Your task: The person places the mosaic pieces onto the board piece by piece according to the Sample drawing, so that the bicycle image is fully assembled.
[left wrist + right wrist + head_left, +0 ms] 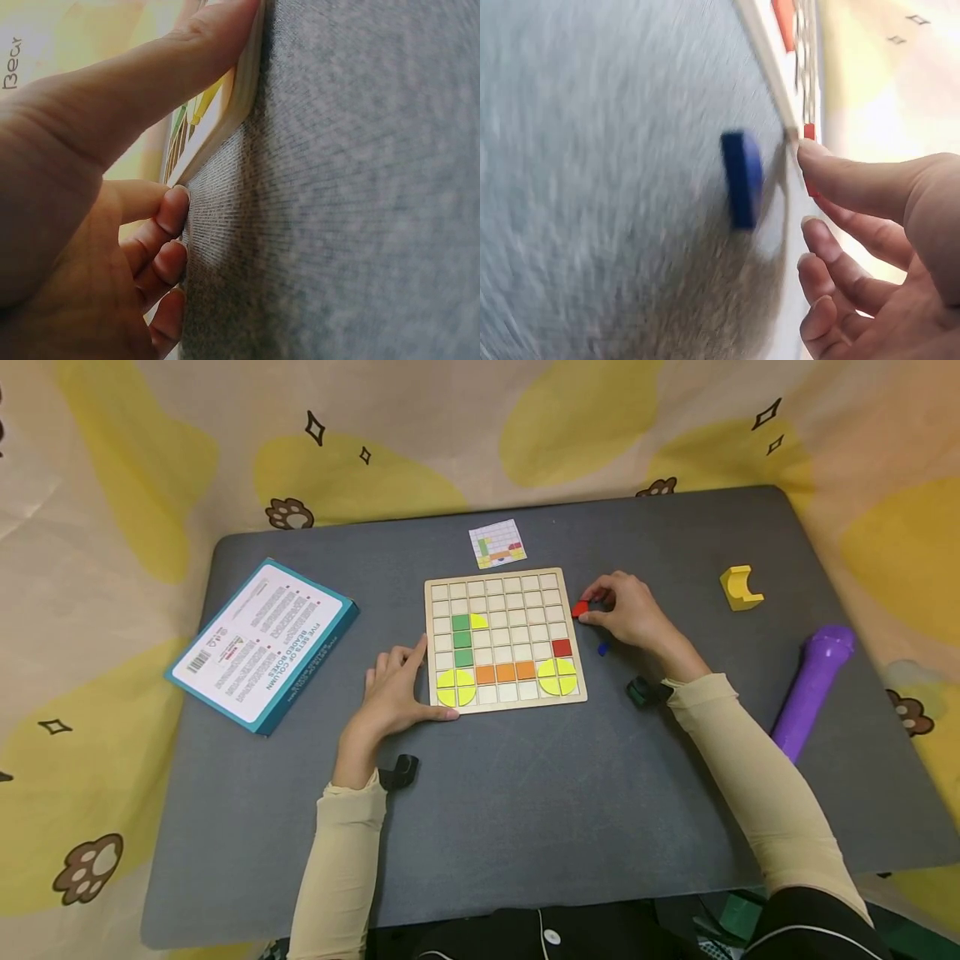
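A wooden grid board [512, 707] lies flat on the grey table, with green, orange, yellow and red pieces in its cells. My left hand [392, 689] rests at its lower left corner, thumb along the near edge and index finger against the left side. Just off the board's right edge, my right hand [626, 610] pinches a small red piece [580, 608] between thumb and index finger; the thumb partly covers that piece [810, 132] in the right wrist view. Below this hand a small blue piece [603, 648] lies on the table, its flat side showing [739, 180].
A printed pattern card [498, 543] lies beyond the board. To the left is a teal and white box [258, 643]. A yellow curved block [740, 588] and a purple rod [813, 693] are on the right, the rod partly behind my right forearm.
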`<state>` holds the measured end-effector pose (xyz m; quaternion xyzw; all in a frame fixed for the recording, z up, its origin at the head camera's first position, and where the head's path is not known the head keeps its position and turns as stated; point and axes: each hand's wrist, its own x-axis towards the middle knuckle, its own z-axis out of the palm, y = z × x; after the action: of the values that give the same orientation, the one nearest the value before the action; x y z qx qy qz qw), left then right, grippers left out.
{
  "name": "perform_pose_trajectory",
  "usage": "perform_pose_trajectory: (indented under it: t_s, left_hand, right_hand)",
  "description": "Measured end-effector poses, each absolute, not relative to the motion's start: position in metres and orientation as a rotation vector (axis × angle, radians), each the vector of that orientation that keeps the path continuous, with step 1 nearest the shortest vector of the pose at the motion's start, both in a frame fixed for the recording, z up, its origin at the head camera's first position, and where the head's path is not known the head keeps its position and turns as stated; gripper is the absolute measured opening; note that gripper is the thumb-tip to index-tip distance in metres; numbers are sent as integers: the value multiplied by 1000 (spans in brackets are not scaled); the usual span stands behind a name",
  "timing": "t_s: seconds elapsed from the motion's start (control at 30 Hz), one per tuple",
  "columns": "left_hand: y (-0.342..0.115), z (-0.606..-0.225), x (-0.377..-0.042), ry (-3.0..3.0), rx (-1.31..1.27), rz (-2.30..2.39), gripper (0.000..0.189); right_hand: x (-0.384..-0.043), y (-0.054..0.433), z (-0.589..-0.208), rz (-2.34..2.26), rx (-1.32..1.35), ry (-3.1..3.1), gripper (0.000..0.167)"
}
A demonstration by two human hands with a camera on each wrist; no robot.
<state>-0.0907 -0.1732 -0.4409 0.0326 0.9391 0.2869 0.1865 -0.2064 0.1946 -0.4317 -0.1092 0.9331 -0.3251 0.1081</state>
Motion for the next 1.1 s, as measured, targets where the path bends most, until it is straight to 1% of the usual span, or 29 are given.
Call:
perform_pose_trajectory:
  t_s: [0.3,0.67,0.83,1.1]
  left_hand:
    - [-171,-440,-92,2649,97,800,135]
    - [-172,-440,-91,2650,91,789,135]
    - [-172,-440,-91,2651,95,797,135]
    - [-172,-440,-91,2652,98,799,134]
  right_hand:
    - [-191,178,-426,-1017,-410,2678,33]
    - [-173,155,-432,-1033,-477,2625,27]
    - [-170,152,-435,-1011,-542,2611,27]
    - [-168,152,-434,-985,-526,2602,27]
